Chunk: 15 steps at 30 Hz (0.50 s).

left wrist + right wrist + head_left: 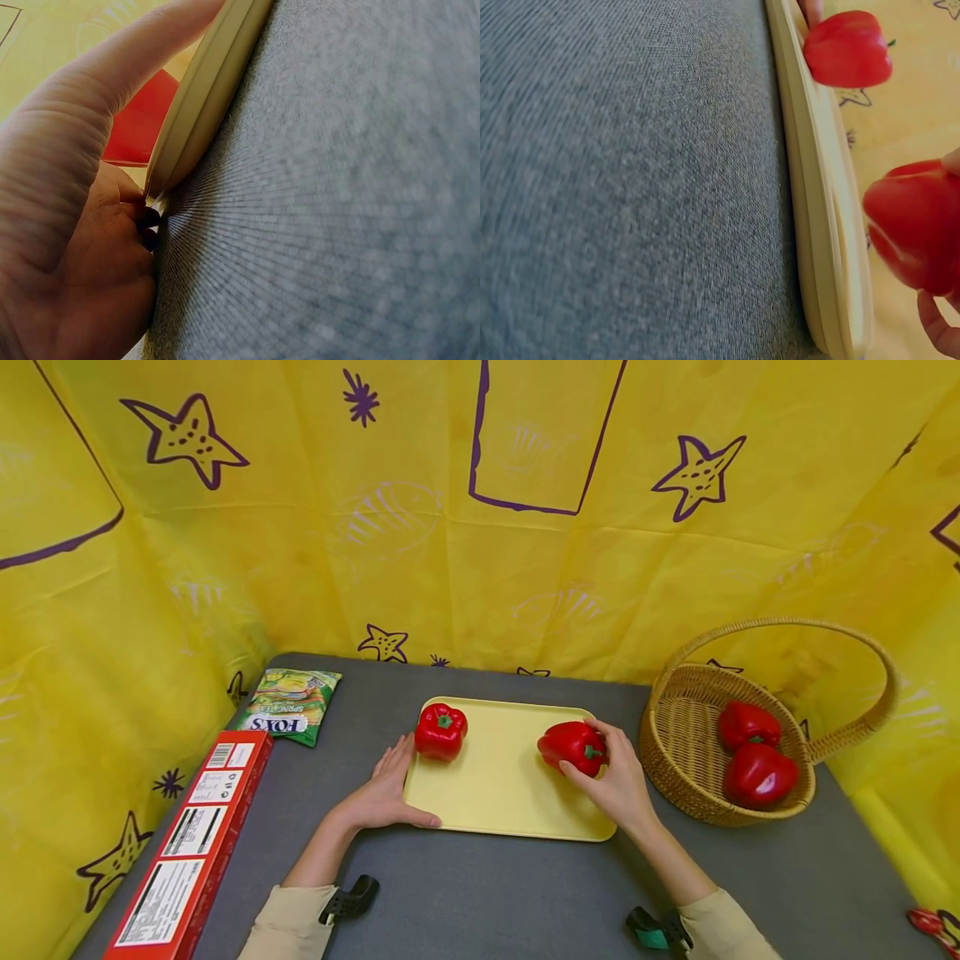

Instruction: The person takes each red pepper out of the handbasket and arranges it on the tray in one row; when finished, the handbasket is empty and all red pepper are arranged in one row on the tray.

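A pale yellow tray point(495, 793) lies on the grey table with a red bell pepper point(442, 732) at its left end, green stem up. My left hand point(386, 793) rests against the tray's near-left corner, fingers spread along the left side and thumb at the front rim point(202, 97). Over the tray's right part, my right hand point(618, 781) grips a second red bell pepper point(564, 743) between thumb and fingers. Its stem points toward the palm. In the right wrist view this held pepper point(915, 225) appears above the tray surface.
To the right stands a wicker basket point(682, 777) with a tall handle, holding two red peppers point(761, 777). At the left lie a green Fox's packet point(292, 700) and a long red box point(191, 843). A yellow patterned cloth point(450, 568) hangs behind the table.
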Each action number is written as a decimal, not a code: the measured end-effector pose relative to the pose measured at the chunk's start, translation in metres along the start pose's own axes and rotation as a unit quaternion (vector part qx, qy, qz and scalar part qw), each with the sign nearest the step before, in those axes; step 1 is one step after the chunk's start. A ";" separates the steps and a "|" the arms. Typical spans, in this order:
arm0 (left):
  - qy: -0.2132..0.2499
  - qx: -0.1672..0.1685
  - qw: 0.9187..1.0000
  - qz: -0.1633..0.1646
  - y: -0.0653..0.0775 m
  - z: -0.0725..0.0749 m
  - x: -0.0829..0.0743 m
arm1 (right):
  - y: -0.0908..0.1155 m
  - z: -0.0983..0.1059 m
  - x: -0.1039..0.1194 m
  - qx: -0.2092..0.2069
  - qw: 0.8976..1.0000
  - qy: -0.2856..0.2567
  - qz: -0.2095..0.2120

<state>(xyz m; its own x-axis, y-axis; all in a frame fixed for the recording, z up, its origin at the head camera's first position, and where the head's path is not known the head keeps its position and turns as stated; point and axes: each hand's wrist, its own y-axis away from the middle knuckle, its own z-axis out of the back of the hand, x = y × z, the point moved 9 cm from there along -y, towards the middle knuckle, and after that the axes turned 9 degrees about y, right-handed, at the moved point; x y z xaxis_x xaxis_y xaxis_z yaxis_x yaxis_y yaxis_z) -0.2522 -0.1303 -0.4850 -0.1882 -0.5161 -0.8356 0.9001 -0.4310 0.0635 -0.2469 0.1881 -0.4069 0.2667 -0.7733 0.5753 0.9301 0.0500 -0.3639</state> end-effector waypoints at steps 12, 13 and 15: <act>0.006 -0.002 1.000 -0.003 0.000 0.000 0.000 | -0.004 -0.016 0.012 0.035 0.999 0.001 0.002; 0.007 -0.002 1.000 -0.004 0.000 0.001 0.000 | -0.004 -0.017 0.013 0.038 0.999 -0.002 0.003; 0.007 -0.002 1.000 -0.003 0.000 0.001 0.000 | -0.005 -0.020 0.015 0.044 0.999 -0.009 0.005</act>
<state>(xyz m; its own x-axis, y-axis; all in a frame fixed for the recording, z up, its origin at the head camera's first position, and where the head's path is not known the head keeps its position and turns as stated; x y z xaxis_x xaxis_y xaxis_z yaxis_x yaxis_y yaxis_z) -0.2525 -0.1306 -0.4846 -0.1886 -0.5033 -0.8433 0.9004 -0.4314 0.0560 -0.2525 0.1633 -0.4109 0.2789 -0.7612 0.5855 0.9460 0.1129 -0.3038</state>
